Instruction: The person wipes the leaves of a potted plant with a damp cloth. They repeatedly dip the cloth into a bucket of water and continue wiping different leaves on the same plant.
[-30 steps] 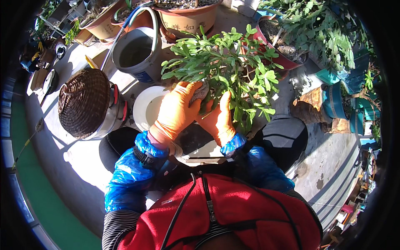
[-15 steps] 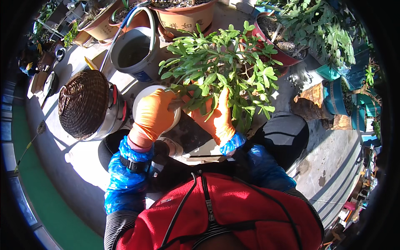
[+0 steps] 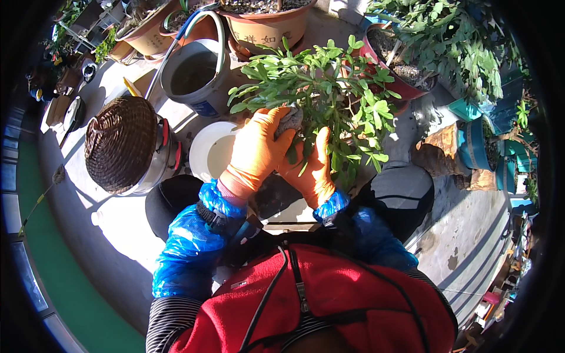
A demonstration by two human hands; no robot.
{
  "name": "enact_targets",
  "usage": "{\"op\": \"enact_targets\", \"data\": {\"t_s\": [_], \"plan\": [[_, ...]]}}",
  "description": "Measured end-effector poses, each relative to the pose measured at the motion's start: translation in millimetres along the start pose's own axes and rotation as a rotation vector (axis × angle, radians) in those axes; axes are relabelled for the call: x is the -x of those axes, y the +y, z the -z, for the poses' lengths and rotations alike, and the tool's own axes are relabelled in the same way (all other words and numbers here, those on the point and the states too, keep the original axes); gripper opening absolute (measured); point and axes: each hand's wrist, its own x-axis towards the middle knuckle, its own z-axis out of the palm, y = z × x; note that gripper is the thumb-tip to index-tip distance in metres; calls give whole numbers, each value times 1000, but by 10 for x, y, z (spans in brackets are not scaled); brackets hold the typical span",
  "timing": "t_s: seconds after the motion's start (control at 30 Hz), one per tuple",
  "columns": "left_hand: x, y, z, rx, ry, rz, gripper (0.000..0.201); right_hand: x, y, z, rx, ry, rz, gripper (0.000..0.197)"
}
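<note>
My left hand (image 3: 257, 154), in an orange glove, grips a bunched grey cloth (image 3: 290, 120) against the near left side of a bushy green potted plant (image 3: 318, 94). Just right of it, my orange-gloved right hand (image 3: 313, 176) holds low leafy stems of the plant, thumb pointing up; its fingertips are partly hidden by leaves and by my left hand. Flat, fleshy leaves spread above both hands. Left of my left hand stands a white tub (image 3: 203, 154) with liquid in it.
A grey bucket of water (image 3: 191, 73) with a hose (image 3: 221, 41) stands behind the tub. To the left a woven basket (image 3: 120, 144) rests tilted on a pale container. Large planters (image 3: 268, 26) line the back, and teal pots (image 3: 478, 144) stand at right.
My left hand has moved right and slightly up from over the white tub to the plant, bringing the cloth to its leaves. The right hand stays nearly in place.
</note>
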Motion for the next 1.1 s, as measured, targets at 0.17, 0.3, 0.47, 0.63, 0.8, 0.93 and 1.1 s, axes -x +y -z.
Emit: {"op": "enact_targets", "data": {"t_s": [0.17, 0.3, 0.47, 0.63, 0.8, 0.93, 1.1], "plan": [[39, -116, 152, -129, -5, 16, 41, -28, 45, -80, 139, -43, 53, 90], [101, -304, 318, -225, 34, 13, 37, -54, 49, -84, 336, -192, 13, 96], [141, -474, 458, -405, 29, 44, 31, -67, 58, -89, 375, -110, 42, 101], [85, -419, 641, -264, 193, 77, 29, -36, 26, -33, 335, -144, 47, 98], [60, -410, 722, 749, 249, 308, 39, 76, 14, 32, 439, 195, 98, 72], [20, -488, 706, 1213, 181, 310, 45, 377, -19, -148, 766, 477, -246, 80], [83, -392, 661, 1441, 22, 231, 44, 662, 30, -626, 1369, 193, -842, 68]]}}
